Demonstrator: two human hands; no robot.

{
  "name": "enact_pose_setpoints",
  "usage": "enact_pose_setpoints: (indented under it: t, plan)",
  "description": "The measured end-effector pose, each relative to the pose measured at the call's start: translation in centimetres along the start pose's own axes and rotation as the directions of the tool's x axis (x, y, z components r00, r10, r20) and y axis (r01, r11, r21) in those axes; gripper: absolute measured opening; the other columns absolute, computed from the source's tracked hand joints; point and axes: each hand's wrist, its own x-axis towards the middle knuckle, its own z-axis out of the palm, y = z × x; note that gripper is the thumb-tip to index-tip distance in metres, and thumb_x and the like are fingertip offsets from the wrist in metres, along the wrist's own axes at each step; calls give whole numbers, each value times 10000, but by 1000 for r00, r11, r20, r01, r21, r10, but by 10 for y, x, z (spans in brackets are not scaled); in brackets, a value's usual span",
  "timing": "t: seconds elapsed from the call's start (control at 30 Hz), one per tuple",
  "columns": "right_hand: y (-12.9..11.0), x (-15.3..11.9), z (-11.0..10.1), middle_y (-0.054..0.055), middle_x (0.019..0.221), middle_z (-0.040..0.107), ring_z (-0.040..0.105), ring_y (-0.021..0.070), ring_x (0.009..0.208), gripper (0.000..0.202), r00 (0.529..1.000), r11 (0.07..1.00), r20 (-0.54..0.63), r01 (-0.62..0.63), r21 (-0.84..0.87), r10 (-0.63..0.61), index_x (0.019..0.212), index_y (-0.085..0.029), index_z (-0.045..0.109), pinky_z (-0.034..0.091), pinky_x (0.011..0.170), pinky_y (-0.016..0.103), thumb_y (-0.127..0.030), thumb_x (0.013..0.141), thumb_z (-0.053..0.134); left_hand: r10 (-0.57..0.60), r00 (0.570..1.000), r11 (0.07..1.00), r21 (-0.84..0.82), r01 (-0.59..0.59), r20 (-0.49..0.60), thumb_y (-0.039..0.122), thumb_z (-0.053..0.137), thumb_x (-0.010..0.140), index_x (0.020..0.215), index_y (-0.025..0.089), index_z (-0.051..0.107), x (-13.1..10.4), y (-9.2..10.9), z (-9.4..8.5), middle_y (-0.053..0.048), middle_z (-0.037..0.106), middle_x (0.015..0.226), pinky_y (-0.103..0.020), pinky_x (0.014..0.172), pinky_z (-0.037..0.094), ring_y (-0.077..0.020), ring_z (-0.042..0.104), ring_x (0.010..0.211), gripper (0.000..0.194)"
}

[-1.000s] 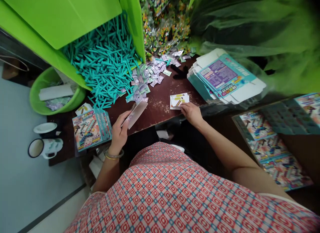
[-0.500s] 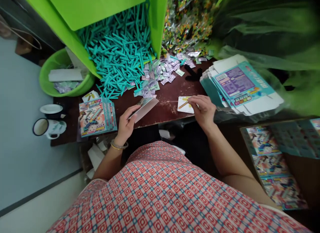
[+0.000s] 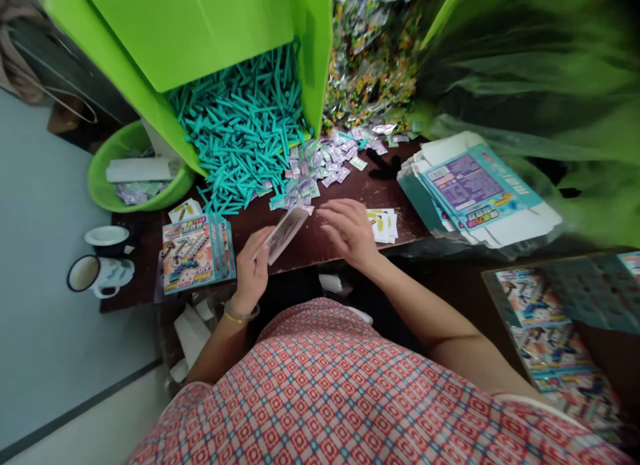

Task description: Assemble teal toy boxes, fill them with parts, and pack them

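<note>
A small flat carton [image 3: 289,233] is tilted up in my left hand [image 3: 253,265], which grips its near end between thumb and fingers. Its pale side faces right. My right hand [image 3: 353,233] hovers over the table to the right of the carton, fingers bent and apart, with nothing visible in them. Right beside that hand lies a small stack of white cards [image 3: 385,225] with a yellow tool printed on them, partly covered by the hand. Beyond both hands, small pale sachets [image 3: 325,160] are scattered on the dark red table [image 3: 320,245].
A green bin [image 3: 200,32] spills turquoise plastic sticks [image 3: 245,132]. Printed boxes [image 3: 187,252], a green basin [image 3: 100,185] and an enamel mug [image 3: 103,275] stand left. Flattened cartons [image 3: 470,185] lie right, near a black pickaxe-shaped piece [image 3: 384,165]. Packed boxes [image 3: 545,332] sit lower right.
My right hand has moved left, off the white cards and toward the carton, and its fingers have spread. My left hand still holds the carton, now turned a little. The camera view has shifted slightly.
</note>
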Motion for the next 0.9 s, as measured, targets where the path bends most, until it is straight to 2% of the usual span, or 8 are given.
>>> enact_pose_setpoints:
  t: [0.1, 0.17, 0.23, 0.37, 0.5, 0.63, 0.77, 0.9]
  plan:
    - [42, -54, 0, 209, 1554, 563, 469, 380, 1485, 555, 871, 836, 9, -468, -286, 490, 1570, -183, 525, 384, 1190, 638, -452, 1087, 475, 133, 982, 976, 152, -153, 137, 142, 422, 1088, 1611, 236, 483, -18, 3, 15, -107, 586, 1588, -429, 1251, 427, -234, 513, 1505, 535]
    - [70, -80, 7, 240, 1622, 485, 384, 422, 1544, 620, 750, 698, 74, -569, -435, 658, 1599, -133, 484, 317, 1215, 693, -460, 1072, 473, 141, 953, 949, 237, -207, 268, 68, 401, 1040, 1639, 236, 444, -31, -4, 38, -111, 548, 1626, -464, 1270, 399, -258, 453, 1557, 624]
    - [97, -85, 13, 231, 1650, 456, 338, 422, 1571, 610, 693, 648, 136, -560, -516, 708, 1591, -128, 499, 255, 1250, 694, -440, 1067, 483, 51, 923, 923, 336, -190, 383, 39, 419, 999, 1610, 214, 491, -41, -17, 66, -127, 560, 1615, -511, 1261, 403, -301, 463, 1552, 640]
    - [151, -33, 10, 236, 1686, 392, 287, 425, 1590, 605, 683, 615, 112, -557, -558, 721, 1595, -129, 497, 271, 1262, 632, -436, 1074, 483, -146, 877, 887, 453, -89, 457, 283, 671, 983, 1578, 139, 523, -40, -44, 107, -204, 473, 1665, -635, 1251, 386, -433, 424, 1559, 630]
    - [187, 38, 18, 313, 1659, 387, 334, 470, 1554, 652, 609, 551, 92, -630, -548, 788, 1626, -47, 413, 336, 1227, 631, -318, 1045, 535, -153, 908, 923, 384, -9, 389, 376, 658, 1014, 1570, 191, 524, -19, -55, 114, -184, 469, 1673, -615, 1272, 380, -385, 423, 1572, 601]
    - [200, 87, 20, 197, 1649, 474, 396, 410, 1533, 601, 657, 610, 121, -596, -522, 745, 1578, -189, 517, 353, 1245, 588, -329, 1010, 653, -97, 930, 963, 271, -4, 356, 310, 533, 1073, 1536, 242, 557, 6, -64, 116, -151, 495, 1660, -582, 1243, 445, -326, 471, 1551, 469]
    - [242, 114, -64, 199, 1632, 481, 423, 361, 1518, 552, 601, 504, -1, -672, -543, 799, 1561, -207, 541, 410, 1211, 511, -317, 1034, 661, -77, 929, 975, 224, -6, 361, 319, 502, 1084, 1474, 261, 624, 27, -79, 117, -142, 561, 1606, -582, 1197, 506, -313, 555, 1485, 413]
    - [300, 94, -201, 209, 1291, 683, 653, 312, 1238, 277, 297, 166, -167, -828, -536, 940, 1258, -93, 705, 545, 1068, 515, -255, 1035, 675, -88, 893, 986, 165, 16, 442, 327, 519, 1078, 1462, 270, 649, 44, -88, 115, -135, 614, 1552, -514, 1148, 569, -286, 601, 1443, 409]
